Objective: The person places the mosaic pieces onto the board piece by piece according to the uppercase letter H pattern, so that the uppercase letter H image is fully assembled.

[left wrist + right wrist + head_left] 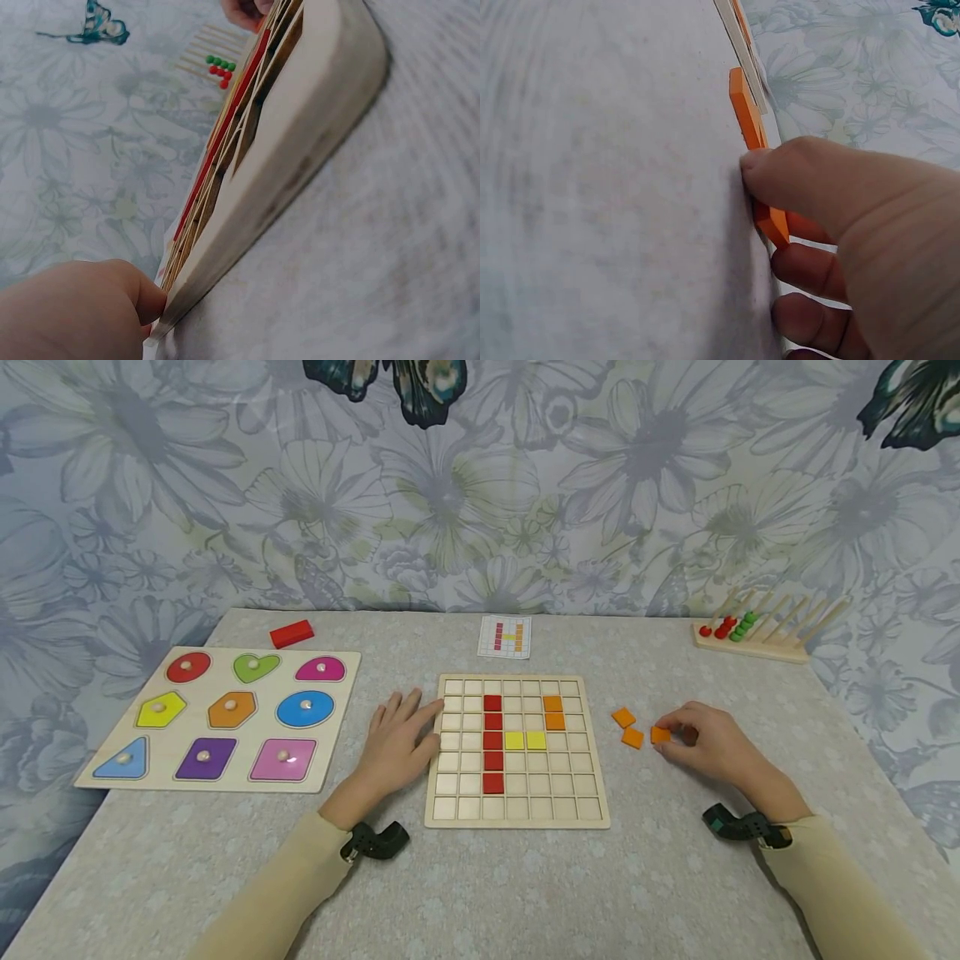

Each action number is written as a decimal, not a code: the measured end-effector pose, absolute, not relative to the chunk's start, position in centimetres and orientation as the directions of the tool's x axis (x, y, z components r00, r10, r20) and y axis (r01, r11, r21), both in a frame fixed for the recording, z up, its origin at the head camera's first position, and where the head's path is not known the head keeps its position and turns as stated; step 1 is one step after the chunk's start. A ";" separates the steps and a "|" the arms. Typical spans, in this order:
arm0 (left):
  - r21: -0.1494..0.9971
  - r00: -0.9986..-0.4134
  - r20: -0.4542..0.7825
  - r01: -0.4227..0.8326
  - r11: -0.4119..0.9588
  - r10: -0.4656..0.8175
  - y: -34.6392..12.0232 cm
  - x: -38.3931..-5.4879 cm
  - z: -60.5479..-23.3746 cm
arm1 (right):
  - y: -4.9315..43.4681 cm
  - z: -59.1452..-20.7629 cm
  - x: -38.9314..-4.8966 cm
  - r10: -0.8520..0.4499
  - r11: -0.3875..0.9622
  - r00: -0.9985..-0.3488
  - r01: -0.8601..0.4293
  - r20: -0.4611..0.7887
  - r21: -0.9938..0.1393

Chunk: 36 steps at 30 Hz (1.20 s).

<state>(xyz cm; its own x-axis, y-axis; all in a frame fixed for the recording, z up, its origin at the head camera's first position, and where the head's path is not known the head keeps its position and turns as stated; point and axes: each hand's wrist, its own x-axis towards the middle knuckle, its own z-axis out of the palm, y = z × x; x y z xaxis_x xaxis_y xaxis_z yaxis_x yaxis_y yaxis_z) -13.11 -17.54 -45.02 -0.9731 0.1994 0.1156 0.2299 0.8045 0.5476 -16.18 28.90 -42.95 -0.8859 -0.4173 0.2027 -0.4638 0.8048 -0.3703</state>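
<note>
Orange and square, a flat tile (660,735) is pinched by the right hand (705,742), right of two matching tiles (632,739). The left hand (397,742), fingers extended, touches the wooden grid board (517,808) at its left edge; the red-tile column's (492,742) long axis runs toward the printed card (505,637).

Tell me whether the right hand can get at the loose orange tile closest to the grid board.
Probably yes: that tile lies close to the right hand, with nothing seen blocking the way. Its fingers pinch another orange tile, which may need releasing first.
</note>
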 end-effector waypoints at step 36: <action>0.542 -0.972 0.119 0.235 0.807 0.204 -17.6 -13.2 -45.3 | 28.6 -42.7 -15.9 -0.417 0.812 -0.892 -0.451 0.172 -0.370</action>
